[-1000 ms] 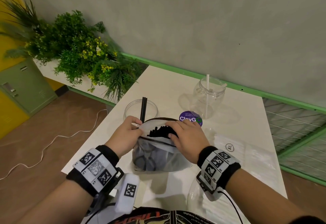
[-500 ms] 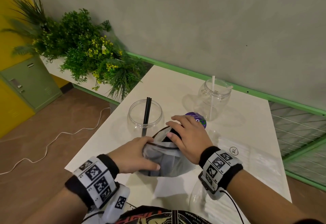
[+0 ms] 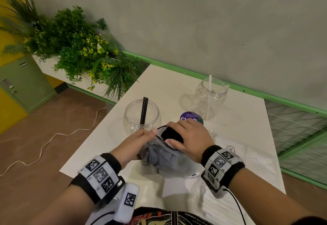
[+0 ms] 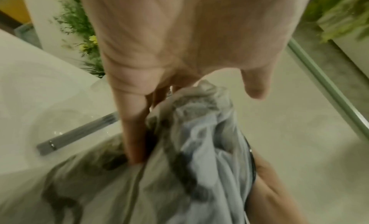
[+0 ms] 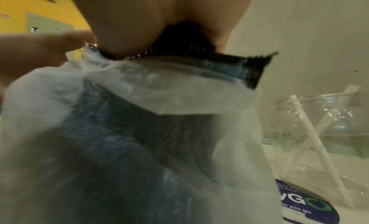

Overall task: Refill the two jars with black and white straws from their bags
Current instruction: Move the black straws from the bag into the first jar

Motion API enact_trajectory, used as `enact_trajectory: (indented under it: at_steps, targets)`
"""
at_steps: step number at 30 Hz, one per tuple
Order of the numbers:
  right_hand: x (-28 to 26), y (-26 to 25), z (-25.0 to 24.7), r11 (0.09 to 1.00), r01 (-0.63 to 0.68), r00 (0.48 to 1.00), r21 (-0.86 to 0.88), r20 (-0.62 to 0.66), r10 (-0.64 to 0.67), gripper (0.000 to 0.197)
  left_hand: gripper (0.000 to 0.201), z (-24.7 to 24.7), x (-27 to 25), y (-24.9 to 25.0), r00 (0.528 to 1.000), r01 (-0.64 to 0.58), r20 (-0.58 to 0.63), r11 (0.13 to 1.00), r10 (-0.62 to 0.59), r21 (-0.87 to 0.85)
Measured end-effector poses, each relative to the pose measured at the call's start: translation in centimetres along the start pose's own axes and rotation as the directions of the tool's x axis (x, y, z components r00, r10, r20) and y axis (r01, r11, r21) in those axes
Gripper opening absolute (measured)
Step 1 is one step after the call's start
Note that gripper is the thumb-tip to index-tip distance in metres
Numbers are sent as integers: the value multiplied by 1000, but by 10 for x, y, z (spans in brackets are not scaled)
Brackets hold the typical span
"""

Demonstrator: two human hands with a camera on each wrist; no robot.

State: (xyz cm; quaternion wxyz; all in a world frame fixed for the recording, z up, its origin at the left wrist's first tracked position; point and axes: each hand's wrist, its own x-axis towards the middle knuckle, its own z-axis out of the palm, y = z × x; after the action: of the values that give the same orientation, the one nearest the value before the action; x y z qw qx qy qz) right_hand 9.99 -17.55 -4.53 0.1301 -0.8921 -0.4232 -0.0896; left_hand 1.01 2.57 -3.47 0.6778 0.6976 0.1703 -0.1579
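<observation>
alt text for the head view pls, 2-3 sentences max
Both hands work a translucent bag of black straws on a white table: the left hand pinches its rim, the right hand closes around the bundled straw ends. Behind stand a clear jar with black straws, a jar with white straws and plants.

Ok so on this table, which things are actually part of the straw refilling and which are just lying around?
Part of the job:
- bag of black straws, gripped by left hand and right hand
- jar with black straws
- jar with white straws
- flat clear bag

Just lying about:
- purple sticker
- plants
- white cable
- green cabinet
</observation>
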Motion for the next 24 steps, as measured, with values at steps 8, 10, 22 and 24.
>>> enact_trajectory:
  at_steps: [8,10,22,24]
  targets:
    - [3,-1,3,997,-69,998,-34,-17,69,41,31,-12,-1,9,858,-430,-1,717,514,549]
    - [5,-1,2,996,-86,996,-19,-9,86,44,44,-16,-3,13,852,-463,114,636,510,617]
    - [-15,-21,-7,994,31,953,109,-303,4,29,28,-7,4,6,818,-428,-70,686,571,588]
    - [-25,-26,-1,995,99,959,18,-267,-91,30,30,-7,3,7,849,-399,-67,719,524,569]
